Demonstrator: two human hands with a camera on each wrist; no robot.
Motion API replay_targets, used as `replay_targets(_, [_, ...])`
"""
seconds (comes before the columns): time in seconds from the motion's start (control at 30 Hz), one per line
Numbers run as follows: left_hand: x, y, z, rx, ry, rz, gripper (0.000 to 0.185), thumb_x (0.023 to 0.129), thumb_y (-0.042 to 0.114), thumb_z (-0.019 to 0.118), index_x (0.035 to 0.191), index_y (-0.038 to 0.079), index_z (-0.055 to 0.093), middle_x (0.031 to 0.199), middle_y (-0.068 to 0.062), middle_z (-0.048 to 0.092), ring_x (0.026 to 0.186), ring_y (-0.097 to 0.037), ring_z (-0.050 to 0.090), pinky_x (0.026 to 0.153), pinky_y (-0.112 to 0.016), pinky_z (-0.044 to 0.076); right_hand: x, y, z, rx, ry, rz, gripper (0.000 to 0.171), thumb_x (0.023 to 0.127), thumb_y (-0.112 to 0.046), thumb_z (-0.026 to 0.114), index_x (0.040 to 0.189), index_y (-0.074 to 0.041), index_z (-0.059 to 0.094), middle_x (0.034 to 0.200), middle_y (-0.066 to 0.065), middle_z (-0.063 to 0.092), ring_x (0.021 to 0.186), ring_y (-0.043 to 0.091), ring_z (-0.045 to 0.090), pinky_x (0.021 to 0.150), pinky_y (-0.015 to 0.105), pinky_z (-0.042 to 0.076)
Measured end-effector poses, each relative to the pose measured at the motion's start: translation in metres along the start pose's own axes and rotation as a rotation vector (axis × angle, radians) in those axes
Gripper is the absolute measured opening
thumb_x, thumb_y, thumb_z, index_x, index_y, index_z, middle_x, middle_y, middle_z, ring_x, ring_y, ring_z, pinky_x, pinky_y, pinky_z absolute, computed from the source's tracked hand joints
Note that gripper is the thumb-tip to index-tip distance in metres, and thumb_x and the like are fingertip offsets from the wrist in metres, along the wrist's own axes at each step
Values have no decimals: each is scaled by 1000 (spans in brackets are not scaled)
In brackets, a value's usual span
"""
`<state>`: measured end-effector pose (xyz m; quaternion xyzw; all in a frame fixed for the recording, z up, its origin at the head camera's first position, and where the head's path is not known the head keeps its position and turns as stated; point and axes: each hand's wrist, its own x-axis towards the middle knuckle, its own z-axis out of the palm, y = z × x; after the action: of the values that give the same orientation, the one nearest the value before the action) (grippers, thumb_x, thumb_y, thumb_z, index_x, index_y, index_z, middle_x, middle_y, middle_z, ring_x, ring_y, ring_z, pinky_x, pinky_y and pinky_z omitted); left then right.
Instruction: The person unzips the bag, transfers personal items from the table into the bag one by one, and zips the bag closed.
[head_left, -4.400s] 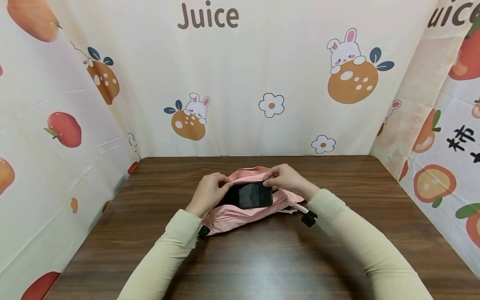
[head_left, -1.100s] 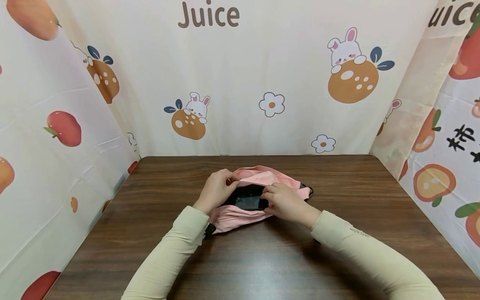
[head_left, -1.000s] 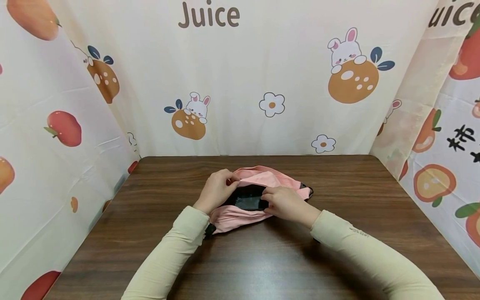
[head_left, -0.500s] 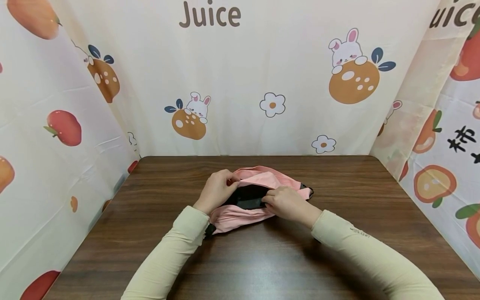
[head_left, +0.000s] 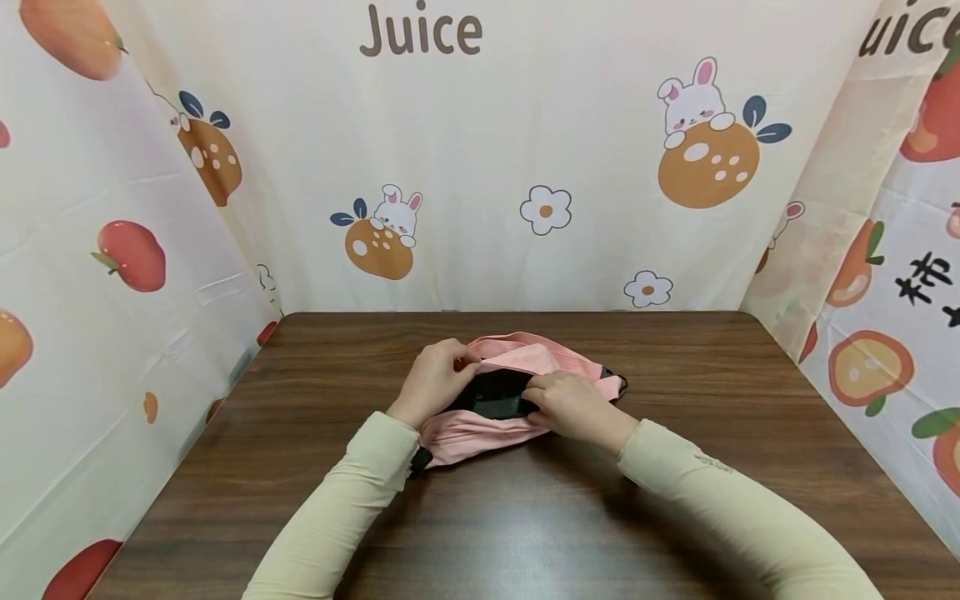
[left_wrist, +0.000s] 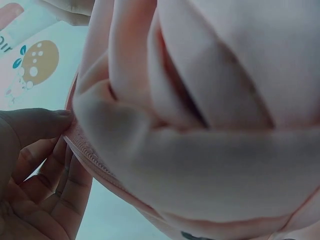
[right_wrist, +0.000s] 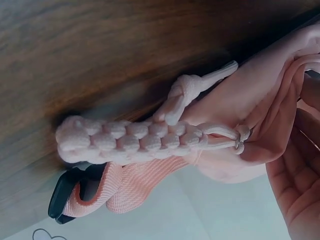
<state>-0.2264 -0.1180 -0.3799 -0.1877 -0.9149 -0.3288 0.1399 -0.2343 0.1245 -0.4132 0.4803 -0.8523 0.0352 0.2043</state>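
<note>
A pink waist bag [head_left: 472,436] lies on the brown table with its dark opening facing up. Inside it, a black phone [head_left: 501,407] shows faintly, its right end hidden by my right hand. My left hand [head_left: 435,381] pinches the bag's rim at the left of the opening; in the left wrist view, thumb and fingers grip the zipper edge [left_wrist: 95,162]. My right hand [head_left: 572,406] has bent fingers at the opening's right end, over the phone's end. Its fingertips go out of sight inside, so I cannot tell what they grip.
A braided cord pull [right_wrist: 130,140] hangs off the bag's right end, beside a black buckle [right_wrist: 70,192] on the pink strap. Another black strap fitting [head_left: 420,460] lies by my left wrist. Printed curtains [head_left: 465,125] stand behind and beside the table [head_left: 487,533].
The phone, earlier plainly visible in the opening, now sits deeper and darker inside. My right hand has moved down from the back rim to the opening's right end. My left hand has shifted slightly right.
</note>
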Motion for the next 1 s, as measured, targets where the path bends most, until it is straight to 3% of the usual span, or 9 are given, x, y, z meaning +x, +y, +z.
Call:
replay_targets(0.4, [1, 2, -1, 22, 9, 19, 6, 88, 10, 71, 89, 10, 77, 84, -1, 68, 74, -14, 60, 69, -30, 50, 3, 2, 5, -77, 74, -27, 13, 74, -11, 77, 74, -10, 64, 75, -1, 65, 70, 15, 63, 70, 33, 52])
replay_targets(0.63, [0, 2, -1, 23, 7, 25, 5, 88, 11, 71, 89, 11, 76, 83, 0, 67, 73, -13, 60, 68, -28, 50, 4, 3, 9, -84, 127, 35, 18, 76, -5, 72, 65, -12, 59, 66, -2, 60, 60, 14, 58, 59, 30, 49])
replay_targets(0.83, [-1, 3, -3, -2, -57, 11, 6, 88, 11, 71, 91, 10, 76, 84, 0, 67, 74, -12, 59, 69, -28, 49, 3, 7, 5, 56, 142, 79, 15, 78, -5, 75, 71, -13, 66, 69, -3, 61, 63, 9, 58, 61, 25, 50])
replay_targets(1.0, [-4, 3, -4, -16, -118, 9, 7, 88, 10, 70, 92, 12, 75, 87, 0, 68, 76, -11, 60, 71, -28, 50, 3, 10, -6, 190, 119, 197, 10, 81, -8, 75, 76, -16, 70, 72, -8, 65, 66, 4, 58, 64, 23, 50])
